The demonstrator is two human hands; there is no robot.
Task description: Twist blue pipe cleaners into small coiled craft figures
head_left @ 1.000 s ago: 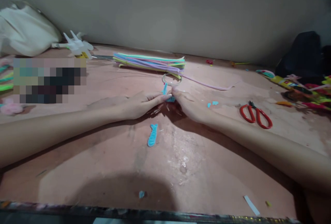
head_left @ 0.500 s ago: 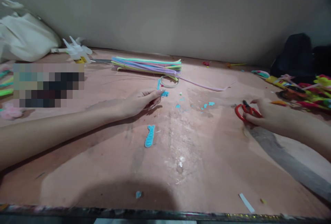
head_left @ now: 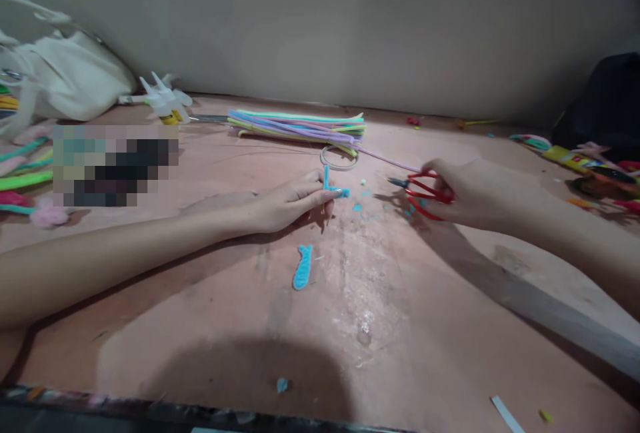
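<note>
My left hand (head_left: pixel 287 203) rests on the pink table (head_left: pixel 425 300) and pinches a short blue pipe cleaner piece (head_left: pixel 331 186) between its fingertips, bent into an L. My right hand (head_left: pixel 467 193) holds the red-handled scissors (head_left: pixel 420 191) a little above the table, blades pointing left toward the blue piece, a hand's width away from it. A folded blue pipe cleaner shape (head_left: pixel 303 266) lies flat on the table just in front of my left hand. Small blue clippings (head_left: pixel 358 207) lie between the two hands.
A bundle of pastel pipe cleaners (head_left: pixel 300 125) lies along the back, with a clear tape ring (head_left: pixel 340 157) in front of it. A glue gun (head_left: pixel 165 101) and white bag (head_left: pixel 65 80) sit back left. Coloured craft items (head_left: pixel 595 170) crowd the right edge.
My right hand left the blue piece, reached right, picked up the red scissors and brought them back toward the centre. My left hand kept hold of the blue piece.
</note>
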